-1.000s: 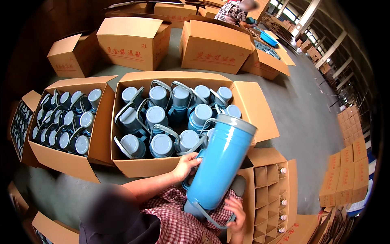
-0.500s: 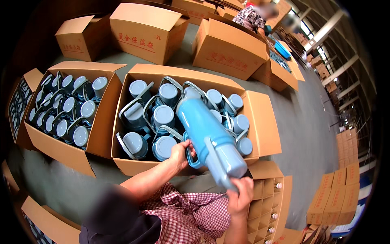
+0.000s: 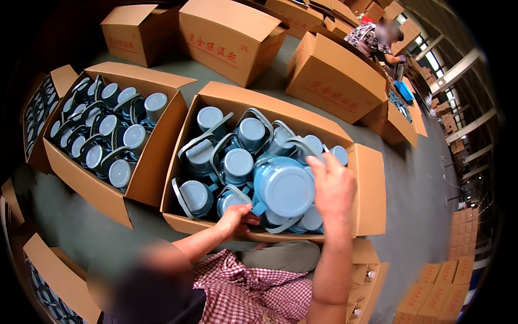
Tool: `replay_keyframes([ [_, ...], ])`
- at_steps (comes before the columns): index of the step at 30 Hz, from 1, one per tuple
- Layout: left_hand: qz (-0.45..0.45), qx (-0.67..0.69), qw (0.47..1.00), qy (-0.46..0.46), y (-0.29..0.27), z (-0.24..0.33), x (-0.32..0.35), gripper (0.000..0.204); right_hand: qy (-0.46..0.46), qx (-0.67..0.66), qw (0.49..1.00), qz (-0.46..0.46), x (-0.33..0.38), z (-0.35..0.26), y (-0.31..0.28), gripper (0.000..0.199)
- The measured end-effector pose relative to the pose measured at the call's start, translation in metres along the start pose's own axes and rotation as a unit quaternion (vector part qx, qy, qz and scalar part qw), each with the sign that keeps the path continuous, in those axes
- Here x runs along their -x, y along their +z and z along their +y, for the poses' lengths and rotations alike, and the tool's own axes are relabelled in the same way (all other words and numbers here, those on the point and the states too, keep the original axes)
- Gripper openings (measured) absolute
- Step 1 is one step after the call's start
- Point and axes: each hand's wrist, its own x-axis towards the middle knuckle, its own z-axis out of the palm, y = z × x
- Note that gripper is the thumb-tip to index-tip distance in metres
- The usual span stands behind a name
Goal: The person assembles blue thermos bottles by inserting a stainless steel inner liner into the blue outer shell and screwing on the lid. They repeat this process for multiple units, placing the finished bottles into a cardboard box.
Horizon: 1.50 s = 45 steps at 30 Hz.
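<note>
A blue thermos jug (image 3: 285, 186) with a pale blue lid is upright over the large open carton (image 3: 189, 156), its lid toward me. My right hand (image 3: 334, 186) is closed on the jug's carrying handle, at the far right of its lid. My left hand (image 3: 237, 218) has curled fingers at the jug's side grip, near the carton's front wall; the fingertips are partly hidden. Around the held jug several similar jugs (image 3: 237, 166) stand in the carton with their lids up and their looped handles leaning at various angles. The lower body of the held jug is hidden below its lid.
To the left stands another open carton (image 3: 145, 146) packed with jugs. Closed-in cartons (image 3: 229, 40) line the far side. By my right forearm is a divided carton (image 3: 362, 291) with bottle-like pieces. A person (image 3: 372, 40) works at the far right. Stacked cartons (image 3: 431, 291) stand at lower right.
The thermos jug has gone from tilted across the carton's front edge to upright over its right half. My right hand has moved up and away from me with it. The view has shifted.
</note>
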Motion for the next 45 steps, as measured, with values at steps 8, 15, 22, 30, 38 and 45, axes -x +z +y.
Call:
replay_keyframes([
  [8, 0.05, -0.324, 0.914, 0.238, -0.005, 0.016, 0.014, 0.034, 0.052, -0.02, 0.998, 0.005, -0.029, 0.028, -0.018, 0.037],
  [15, 0.047, -0.417, 0.855, 0.305, -0.004, 0.024, 0.005, 0.033, 0.049, -0.032, 0.998, -0.02, -0.024, 0.038, -0.032, 0.035],
  [22, 0.047, -0.428, 0.833, 0.348, 0.014, 0.027, 0.006, 0.037, 0.022, -0.007, 0.999, 0.039, -0.046, 0.022, -0.038, 0.035],
  [30, 0.068, -0.47, 0.798, 0.371, 0.012, 0.029, -0.001, 0.038, 0.013, 0.065, 0.993, 0.102, -0.043, 0.077, -0.016, 0.03],
  [38, 0.097, -0.534, 0.763, 0.351, 0.054, 0.059, -0.03, 0.074, 0.029, -0.148, 0.982, 0.118, -0.003, 0.067, -0.033, 0.018],
  [45, 0.051, -0.607, 0.75, 0.259, 0.061, 0.086, -0.079, 0.08, -0.061, 0.005, 0.991, 0.118, -0.005, 0.05, 0.001, 0.019],
])
